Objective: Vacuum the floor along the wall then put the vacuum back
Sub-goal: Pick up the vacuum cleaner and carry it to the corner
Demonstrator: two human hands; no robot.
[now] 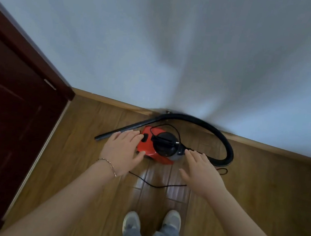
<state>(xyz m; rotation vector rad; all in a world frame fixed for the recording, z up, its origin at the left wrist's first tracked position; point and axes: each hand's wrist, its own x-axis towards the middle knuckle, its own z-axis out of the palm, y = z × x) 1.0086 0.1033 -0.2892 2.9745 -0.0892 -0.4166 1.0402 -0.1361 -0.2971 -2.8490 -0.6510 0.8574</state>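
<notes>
A small red canister vacuum with a black round top sits on the wooden floor close to the white wall. Its black hose loops out from the right side, runs along the skirting board and ends in a dark tube lying to the left. A thin black cord trails on the floor in front. My left hand hovers with straight fingers over the vacuum's left end, holding nothing. Also spread flat and empty, my right hand is just in front of the vacuum's right end.
A dark brown door with its frame stands at the left. A wooden skirting board runs along the foot of the wall. My two feet in light shoes stand on the floor boards behind the vacuum.
</notes>
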